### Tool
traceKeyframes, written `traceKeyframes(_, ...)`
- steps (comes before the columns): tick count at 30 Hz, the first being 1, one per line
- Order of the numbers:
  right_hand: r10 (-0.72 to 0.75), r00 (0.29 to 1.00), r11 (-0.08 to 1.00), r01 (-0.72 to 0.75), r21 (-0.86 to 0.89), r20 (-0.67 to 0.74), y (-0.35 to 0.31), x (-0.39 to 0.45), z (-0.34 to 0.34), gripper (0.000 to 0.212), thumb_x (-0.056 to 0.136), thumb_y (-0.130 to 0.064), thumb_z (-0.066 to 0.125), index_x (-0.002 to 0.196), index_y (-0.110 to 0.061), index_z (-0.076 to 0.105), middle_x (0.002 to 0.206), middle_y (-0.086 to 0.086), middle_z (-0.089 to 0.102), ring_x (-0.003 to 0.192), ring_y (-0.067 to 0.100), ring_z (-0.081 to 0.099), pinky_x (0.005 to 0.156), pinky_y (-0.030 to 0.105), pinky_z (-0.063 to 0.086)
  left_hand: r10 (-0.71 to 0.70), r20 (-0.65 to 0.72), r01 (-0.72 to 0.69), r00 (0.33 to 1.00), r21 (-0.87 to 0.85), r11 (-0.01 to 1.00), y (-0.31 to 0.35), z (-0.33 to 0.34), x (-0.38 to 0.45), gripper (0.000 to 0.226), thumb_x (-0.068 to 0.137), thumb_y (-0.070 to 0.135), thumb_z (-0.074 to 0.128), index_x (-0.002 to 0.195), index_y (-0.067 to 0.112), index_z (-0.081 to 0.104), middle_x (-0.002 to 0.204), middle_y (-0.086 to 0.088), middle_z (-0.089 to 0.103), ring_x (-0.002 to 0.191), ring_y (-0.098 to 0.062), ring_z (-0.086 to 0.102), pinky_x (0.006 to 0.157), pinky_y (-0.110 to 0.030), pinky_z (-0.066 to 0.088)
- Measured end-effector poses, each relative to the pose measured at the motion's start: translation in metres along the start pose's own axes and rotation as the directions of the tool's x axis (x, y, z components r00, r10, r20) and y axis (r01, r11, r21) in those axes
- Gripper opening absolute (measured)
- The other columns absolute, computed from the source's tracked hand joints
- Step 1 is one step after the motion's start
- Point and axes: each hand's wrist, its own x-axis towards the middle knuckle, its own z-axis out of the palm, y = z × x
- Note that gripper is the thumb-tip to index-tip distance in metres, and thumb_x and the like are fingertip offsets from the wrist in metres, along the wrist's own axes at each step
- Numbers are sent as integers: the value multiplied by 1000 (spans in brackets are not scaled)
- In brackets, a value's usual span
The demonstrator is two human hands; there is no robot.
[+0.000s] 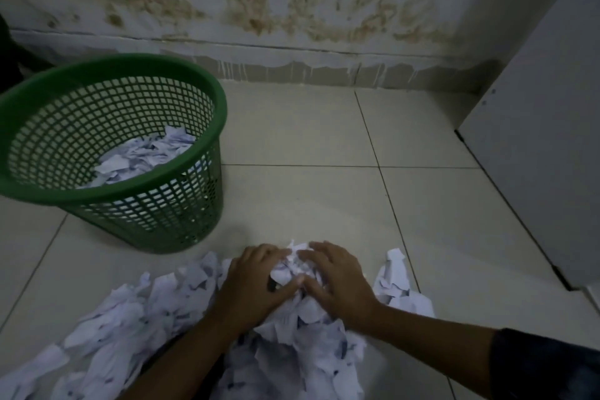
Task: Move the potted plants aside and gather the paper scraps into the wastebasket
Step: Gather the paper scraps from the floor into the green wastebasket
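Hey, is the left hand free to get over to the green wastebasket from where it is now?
Probably yes. The wastebasket stands open-topped ahead and left of the left hand, with only bare floor tile between them, though that hand is busy cupping paper scraps.

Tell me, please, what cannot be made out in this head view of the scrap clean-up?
- Print on the paper scraps: blurred and too small to read.
- How far the pile runs: cut off by the bottom edge.
- Depth of scraps in the wastebasket: hidden by its mesh wall.
- Bundle under the left hand and right hand: mostly covered.
- Potted plants: none in view.
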Motion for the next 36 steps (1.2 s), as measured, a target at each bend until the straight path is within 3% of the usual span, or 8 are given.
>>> traceKeyframes(4,-58,998,994,61,-94,32,-15,-10,7,39,86,-52,39,106,-23,58,106,4,56,95,21,49,80,29,36,-18,150,14,989,33,999,0,-5,-14,57,80,59,30,93,12,61,95,-6,60,91,-24,55,81,-38,45)
traceKeyframes(6,-41,996,999,43,-28,85,-23,-8,2,45,84,-51,33,101,-18,58,100,4,53,90,18,46,77,26,36,-64,175,71,982,-38,997,6,-14,-16,67,75,58,24,87,2,58,89,-14,61,87,-29,57,78,-40,45)
traceKeyframes(10,-14,1000,976,15,218,-4,-48,7,-18,35,87,-42,40,84,-12,59,84,6,59,77,19,52,71,24,40,-149,98,167,984,-207,964,13,-38,-16,78,75,63,31,105,-3,60,107,-17,64,99,-28,59,87,-35,45)
traceKeyframes(15,-41,995,937,68,342,-87,-85,21,-55,22,94,-27,53,73,-23,53,69,-6,58,65,4,52,63,17,39,-66,32,72,997,-223,972,29,-100,-12,43,87,48,40,80,8,50,83,-16,63,70,-18,54,65,-30,40)
traceKeyframes(22,-138,985,889,170,426,-104,-145,15,-118,23,96,-20,50,74,-14,53,64,-10,50,54,-5,48,55,6,37,88,-48,-97,995,-233,968,57,-189,-31,40,94,35,42,70,4,45,61,-12,45,57,-8,42,55,-24,31)
traceKeyframes(26,-124,985,859,167,484,-119,-172,18,-144,25,96,-23,47,78,-8,55,63,-5,53,45,-3,49,44,8,37,111,-127,-131,986,-165,977,63,-228,-42,34,97,25,46,64,16,42,57,6,40,53,-4,41,50,-17,29)
traceKeyframes(32,-130,971,819,220,531,-201,-213,49,-173,25,97,-23,45,75,-15,54,57,-9,58,47,-1,55,45,12,43,70,-370,-89,926,-34,995,46,-300,-25,34,97,26,43,65,18,49,59,3,47,52,-3,43,48,-12,31)
traceKeyframes(36,-116,953,820,251,514,-279,-240,90,-179,24,97,-25,48,77,-13,55,64,0,57,44,2,51,41,16,37,42,-565,-10,824,59,998,16,-318,9,33,97,27,46,80,1,56,73,-16,58,66,-23,53,56,-24,31)
